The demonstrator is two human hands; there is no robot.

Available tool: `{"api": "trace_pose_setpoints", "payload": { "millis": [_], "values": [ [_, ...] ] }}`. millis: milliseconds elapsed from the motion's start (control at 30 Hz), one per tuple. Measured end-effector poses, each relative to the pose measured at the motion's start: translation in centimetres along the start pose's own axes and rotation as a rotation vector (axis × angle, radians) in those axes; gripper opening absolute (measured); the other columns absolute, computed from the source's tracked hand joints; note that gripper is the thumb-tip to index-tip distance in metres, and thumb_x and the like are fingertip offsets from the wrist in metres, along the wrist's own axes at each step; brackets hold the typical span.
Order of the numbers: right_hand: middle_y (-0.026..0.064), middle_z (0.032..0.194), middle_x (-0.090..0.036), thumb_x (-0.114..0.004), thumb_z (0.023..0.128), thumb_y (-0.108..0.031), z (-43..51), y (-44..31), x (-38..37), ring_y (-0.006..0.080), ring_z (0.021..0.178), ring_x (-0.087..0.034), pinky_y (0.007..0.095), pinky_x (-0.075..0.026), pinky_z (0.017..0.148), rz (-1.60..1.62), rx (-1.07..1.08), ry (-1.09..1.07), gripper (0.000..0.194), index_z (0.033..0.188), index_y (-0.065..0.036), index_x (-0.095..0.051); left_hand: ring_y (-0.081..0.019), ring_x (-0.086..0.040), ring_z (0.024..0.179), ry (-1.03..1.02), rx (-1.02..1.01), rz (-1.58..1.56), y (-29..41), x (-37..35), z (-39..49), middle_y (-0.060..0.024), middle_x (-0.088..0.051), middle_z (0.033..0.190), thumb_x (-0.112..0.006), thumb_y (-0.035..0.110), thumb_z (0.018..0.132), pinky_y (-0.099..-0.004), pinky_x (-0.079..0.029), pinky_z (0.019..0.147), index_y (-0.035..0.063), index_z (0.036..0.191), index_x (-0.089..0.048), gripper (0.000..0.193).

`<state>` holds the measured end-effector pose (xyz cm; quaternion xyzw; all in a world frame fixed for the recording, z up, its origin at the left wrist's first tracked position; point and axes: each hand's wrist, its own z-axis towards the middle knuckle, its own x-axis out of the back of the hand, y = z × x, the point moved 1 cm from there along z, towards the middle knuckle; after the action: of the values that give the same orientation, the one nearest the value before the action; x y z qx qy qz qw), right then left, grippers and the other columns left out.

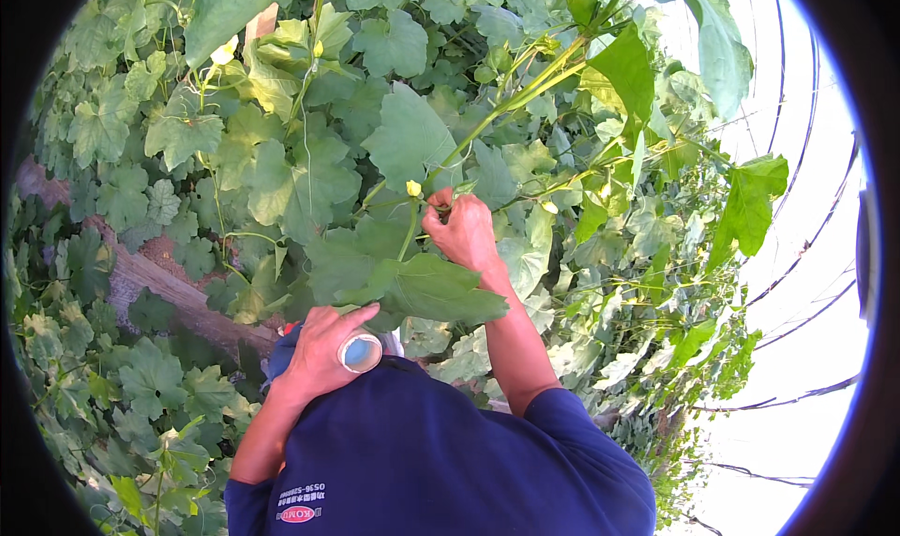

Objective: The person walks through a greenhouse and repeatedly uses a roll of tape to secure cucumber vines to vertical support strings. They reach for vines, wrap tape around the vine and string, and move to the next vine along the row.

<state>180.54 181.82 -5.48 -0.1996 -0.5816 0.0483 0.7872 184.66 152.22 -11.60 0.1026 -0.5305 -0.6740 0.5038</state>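
Note:
My left hand [327, 353] is wrapped around a small open cup [360, 352] with a pale rim and bluish inside; its thumb lies against a broad green leaf [439, 288]. Further up, my right hand [460, 228] has its fingers pinched together at a vine stem among the leaves, on a small green part of the plant that the fingers mostly hide. Just left of those fingertips is a yellow flower bud [413, 188] on an upright green stalk. A thick bundle of pale green stems [520, 96] runs from near the right hand to the upper right.
Dense climbing vines with lobed leaves [394, 43] surround both hands. A large leaf [411, 131] hangs above the bud. Bare soil and a brownish strip [176, 297] show at the lower left. Dark wires or cords [801, 247] curve across the bright right side.

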Motion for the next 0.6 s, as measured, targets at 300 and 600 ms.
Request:
{"api": "trace_pose_setpoints", "payload": {
  "millis": [300, 600],
  "values": [
    [0.004, 0.075, -0.072, -0.073, 0.093, -0.008, -1.4, 1.9, -1.7, 0.008, 0.064, -0.063, 0.0282, -0.051, 0.06, 0.554, -0.2, -0.069, 0.014, 0.101, 0.002, -0.075, -0.0294, -0.064, 0.087, 0.029, 0.045, 0.041, 0.0, 1.0, -0.8, -0.007, -0.07, 0.096, -0.092, 0.009, 0.069, -0.0415, -0.05, 0.085, 0.0098, 0.135, -0.071, 0.07],
    [0.0089, 0.103, -0.076, -0.067, 0.107, -0.011, -4.5, 3.6, -5.5, 0.0197, 0.077, -0.074, 0.0348, -0.063, 0.071, 1.55, -0.543, -0.007, 0.023, 0.128, -0.002, -0.07, -0.0304, -0.069, 0.094, 0.059, 0.261, 0.04, 0.4, 1.9, -2.4, -0.0117, -0.074, 0.106, -0.09, 0.001, 0.066, -0.0394, -0.057, 0.087, 0.0092, 0.14, -0.069, 0.077]
  ]
}}
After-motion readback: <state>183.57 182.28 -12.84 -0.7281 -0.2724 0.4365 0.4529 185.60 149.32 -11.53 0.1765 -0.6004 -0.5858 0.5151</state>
